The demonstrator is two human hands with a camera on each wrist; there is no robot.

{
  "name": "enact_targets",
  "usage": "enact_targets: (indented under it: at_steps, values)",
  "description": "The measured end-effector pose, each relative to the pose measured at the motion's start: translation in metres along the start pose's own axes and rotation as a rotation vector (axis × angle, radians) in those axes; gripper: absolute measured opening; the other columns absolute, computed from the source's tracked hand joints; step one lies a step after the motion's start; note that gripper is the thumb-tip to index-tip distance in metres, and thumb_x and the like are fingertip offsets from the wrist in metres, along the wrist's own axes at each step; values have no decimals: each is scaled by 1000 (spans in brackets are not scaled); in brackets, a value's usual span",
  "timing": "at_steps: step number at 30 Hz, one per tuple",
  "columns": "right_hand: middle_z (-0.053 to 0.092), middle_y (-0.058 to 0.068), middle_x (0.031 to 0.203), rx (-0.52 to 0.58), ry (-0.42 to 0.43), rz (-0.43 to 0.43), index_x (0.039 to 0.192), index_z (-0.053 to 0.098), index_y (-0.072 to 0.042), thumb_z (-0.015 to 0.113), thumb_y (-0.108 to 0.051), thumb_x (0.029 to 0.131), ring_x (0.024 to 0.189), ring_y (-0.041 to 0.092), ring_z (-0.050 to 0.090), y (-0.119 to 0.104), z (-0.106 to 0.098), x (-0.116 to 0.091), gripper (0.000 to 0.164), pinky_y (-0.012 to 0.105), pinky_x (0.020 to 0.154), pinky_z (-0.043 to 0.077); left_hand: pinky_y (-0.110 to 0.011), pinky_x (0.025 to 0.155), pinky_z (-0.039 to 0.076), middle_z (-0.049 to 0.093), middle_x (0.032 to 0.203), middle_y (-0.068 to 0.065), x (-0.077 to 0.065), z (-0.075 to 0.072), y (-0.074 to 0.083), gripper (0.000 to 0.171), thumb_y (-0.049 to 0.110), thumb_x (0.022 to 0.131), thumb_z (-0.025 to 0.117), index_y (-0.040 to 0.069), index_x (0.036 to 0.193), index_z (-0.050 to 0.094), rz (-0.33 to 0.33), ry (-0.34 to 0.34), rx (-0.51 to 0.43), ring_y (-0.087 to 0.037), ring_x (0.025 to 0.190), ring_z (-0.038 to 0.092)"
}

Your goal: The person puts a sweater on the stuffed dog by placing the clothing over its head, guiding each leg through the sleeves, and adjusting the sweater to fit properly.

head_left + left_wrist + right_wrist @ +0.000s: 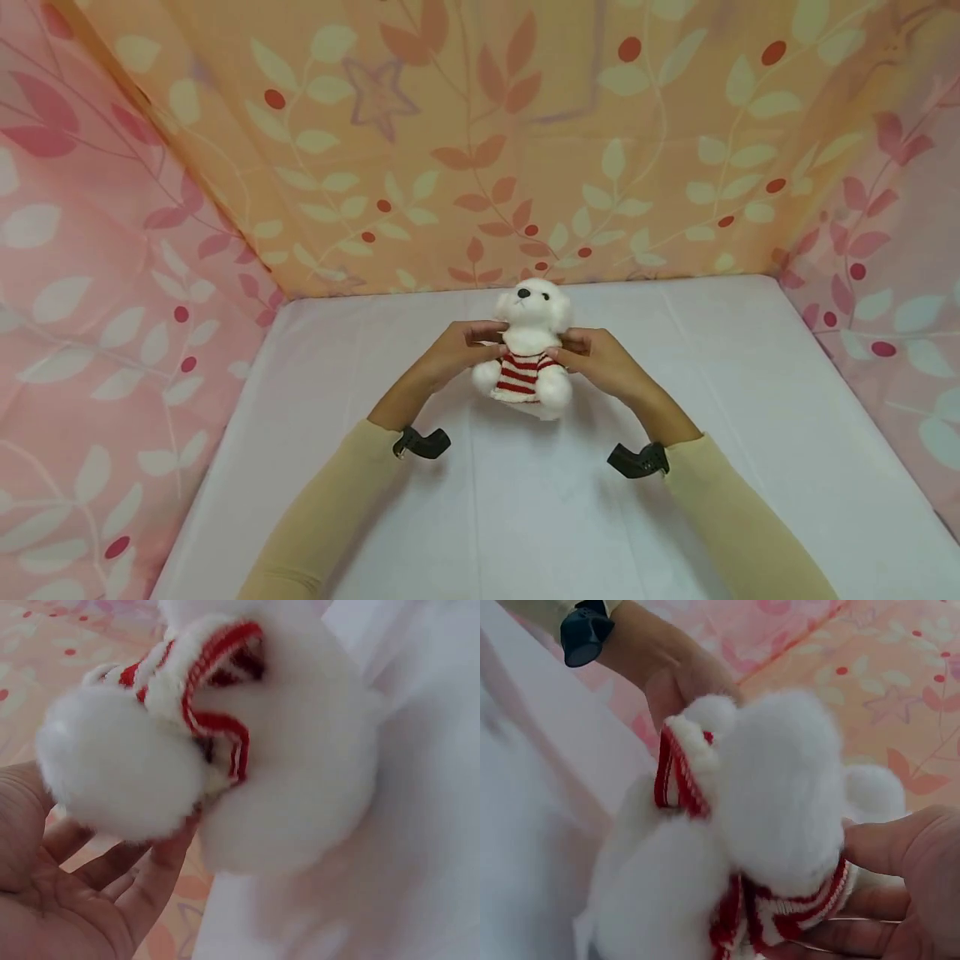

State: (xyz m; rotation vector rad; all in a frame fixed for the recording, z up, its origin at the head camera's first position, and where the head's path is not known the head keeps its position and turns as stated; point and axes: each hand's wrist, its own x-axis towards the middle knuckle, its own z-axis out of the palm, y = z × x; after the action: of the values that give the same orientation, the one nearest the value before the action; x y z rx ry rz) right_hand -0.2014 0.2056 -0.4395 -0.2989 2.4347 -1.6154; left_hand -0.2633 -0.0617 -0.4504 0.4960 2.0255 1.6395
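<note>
A white plush dog (534,312) in a red-and-white striped knit sweater (517,377) sits between both hands, its head tipped back. From its left side my left hand (459,348) grips it, thumb at the sweater and fingers behind. My right hand (600,358) holds the opposite side the same way, near the shoulder. Seen from the left wrist, fingers (161,874) reach behind a fluffy white paw (120,765). In the right wrist view, the thumb (877,844) and fingers pinch the sweater's red-edged hem (810,907); part of the plush's body lies out of sight.
A white-covered table (540,508) spreads below the hands. Patterned cloth walls enclose it: orange leaf-print cloth (450,167) behind, pink cloth (90,333) at the left and more at the right. Each wrist wears a black camera mount (423,443).
</note>
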Motion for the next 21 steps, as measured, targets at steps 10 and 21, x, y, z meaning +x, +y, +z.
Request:
enact_targets:
  at_steps: [10, 21]
  values:
    - [62, 20, 136, -70, 107, -143, 136, 60, 2, 70, -8, 96, 120, 38, 61, -4, 2, 12, 43, 51, 94, 53, -38, 84, 56, 67, 131, -7, -3, 11, 2, 46, 11, 87, 81, 12, 132, 68, 286, 227, 181, -25, 98, 67]
    - [66, 18, 128, -144, 272, -138, 127, 66, -1, 71, -17, 96, 116, 34, 63, 6, 15, 10, 35, 49, 91, 54, -50, 94, 53, 65, 134, -15, -11, 23, -10, 53, 9, 89, 78, 8, 136, 53, 251, 278, 265, -30, 109, 67]
